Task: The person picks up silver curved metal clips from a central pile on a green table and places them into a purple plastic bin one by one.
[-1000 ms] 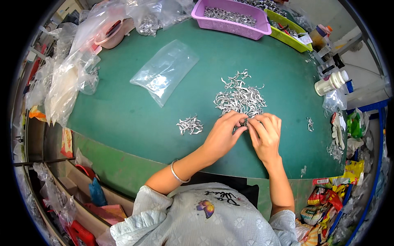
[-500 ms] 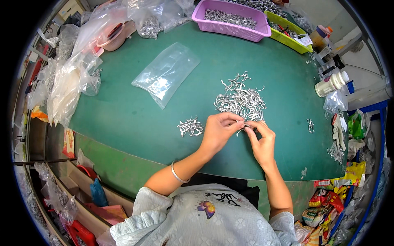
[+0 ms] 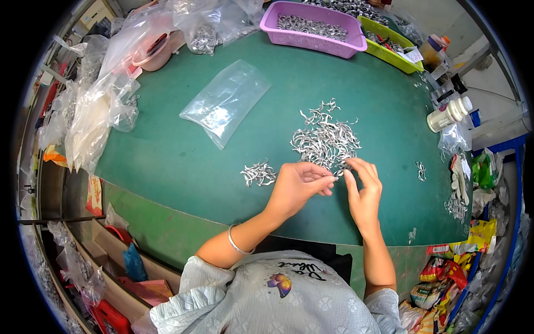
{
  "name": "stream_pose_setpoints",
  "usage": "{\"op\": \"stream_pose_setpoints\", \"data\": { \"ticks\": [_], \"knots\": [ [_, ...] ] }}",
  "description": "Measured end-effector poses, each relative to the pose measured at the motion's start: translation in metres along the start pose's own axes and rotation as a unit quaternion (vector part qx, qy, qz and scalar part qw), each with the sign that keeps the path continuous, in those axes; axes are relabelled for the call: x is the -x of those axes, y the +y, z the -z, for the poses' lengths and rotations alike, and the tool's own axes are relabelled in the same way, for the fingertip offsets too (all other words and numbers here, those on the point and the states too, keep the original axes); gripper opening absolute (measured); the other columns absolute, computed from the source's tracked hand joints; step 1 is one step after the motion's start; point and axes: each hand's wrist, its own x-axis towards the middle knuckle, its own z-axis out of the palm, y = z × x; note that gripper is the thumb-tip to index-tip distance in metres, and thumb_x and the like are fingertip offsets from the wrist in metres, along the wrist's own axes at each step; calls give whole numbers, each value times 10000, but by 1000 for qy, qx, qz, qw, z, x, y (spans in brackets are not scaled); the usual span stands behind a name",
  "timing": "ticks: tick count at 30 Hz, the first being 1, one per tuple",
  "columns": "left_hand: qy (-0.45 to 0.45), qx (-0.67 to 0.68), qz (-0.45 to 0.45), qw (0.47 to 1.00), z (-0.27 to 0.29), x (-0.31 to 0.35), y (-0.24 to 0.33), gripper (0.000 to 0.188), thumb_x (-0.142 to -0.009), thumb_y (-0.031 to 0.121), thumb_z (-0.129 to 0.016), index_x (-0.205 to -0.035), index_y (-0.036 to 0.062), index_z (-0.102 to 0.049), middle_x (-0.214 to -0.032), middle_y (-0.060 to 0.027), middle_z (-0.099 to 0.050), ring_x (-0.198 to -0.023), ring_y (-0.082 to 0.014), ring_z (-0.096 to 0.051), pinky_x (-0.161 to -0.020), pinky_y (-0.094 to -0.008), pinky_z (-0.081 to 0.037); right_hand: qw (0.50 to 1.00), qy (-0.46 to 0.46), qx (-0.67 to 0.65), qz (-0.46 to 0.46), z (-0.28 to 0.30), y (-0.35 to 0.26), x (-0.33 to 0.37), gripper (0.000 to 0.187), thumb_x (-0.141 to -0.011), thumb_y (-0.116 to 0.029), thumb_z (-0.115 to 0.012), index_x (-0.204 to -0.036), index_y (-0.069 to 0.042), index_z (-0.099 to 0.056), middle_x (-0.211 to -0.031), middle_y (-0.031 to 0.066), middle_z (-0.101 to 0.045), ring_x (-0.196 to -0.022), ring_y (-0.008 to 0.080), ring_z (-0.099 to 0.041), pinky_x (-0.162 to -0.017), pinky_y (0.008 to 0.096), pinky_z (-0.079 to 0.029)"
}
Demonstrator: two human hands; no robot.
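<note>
A large heap of small curved silver metal pieces (image 3: 327,139) lies on the green table, with a smaller heap of the same pieces (image 3: 259,173) to its left. At the big heap's near edge, my left hand (image 3: 300,186) pinches a small curved metal piece (image 3: 337,177) between thumb and fingertips; most of that piece is hidden. Just right of it, my right hand (image 3: 364,192) has its thumb and fingers apart, with the fingertips beside the heap's near right edge. Nothing shows between them.
A flat clear plastic bag (image 3: 225,103) lies on the table (image 3: 183,167). Farther back stand a purple basket (image 3: 311,44) and a green basket (image 3: 389,54) of metal pieces. A pink bowl (image 3: 153,58) sits at left, a white bottle (image 3: 449,114) at right.
My hands were together over one small piece. Now they are apart: the right hand has opened and shifted slightly right, while the left has turned and lowered a little.
</note>
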Motion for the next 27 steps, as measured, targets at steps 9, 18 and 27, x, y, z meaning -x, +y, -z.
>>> {"op": "stream_pose_setpoints", "data": {
  "ticks": [9, 18, 27],
  "knots": [
    [-71, 80, 5, 994, -10, 21, 16, 139, -780, -10, -607, -902, -76, -590, -815, -140, -627, -697, -180, -623, -656, -263, -512, 950, -37, -302, -70, 23, -34, 16, 107, -733, 69, -599, -834, 35, -604, -820, 90, -607, -788, 160, -525, -714, 265, -413],
    [-57, 88, -11, 994, -14, 40, 34, 91, -788, -30, -582, -870, -65, -604, -822, -121, -616, -723, -174, -612, -686, -269, -494, 879, -54, -453, -139, 37, -48, 22, 56, -785, 67, -559, -829, 44, -583, -797, 111, -576, -738, 158, -531, -675, 259, -432],
    [-71, 115, -3, 991, -15, 46, 38, 90, -794, -33, -573, -871, -63, -607, -822, -121, -614, -715, -171, -611, -681, -264, -494, 883, -39, -451, -125, 38, -53, 27, 62, -766, 27, -604, -825, 35, -587, -797, 119, -579, -719, 172, -531, -661, 271, -431]
  ]
}}
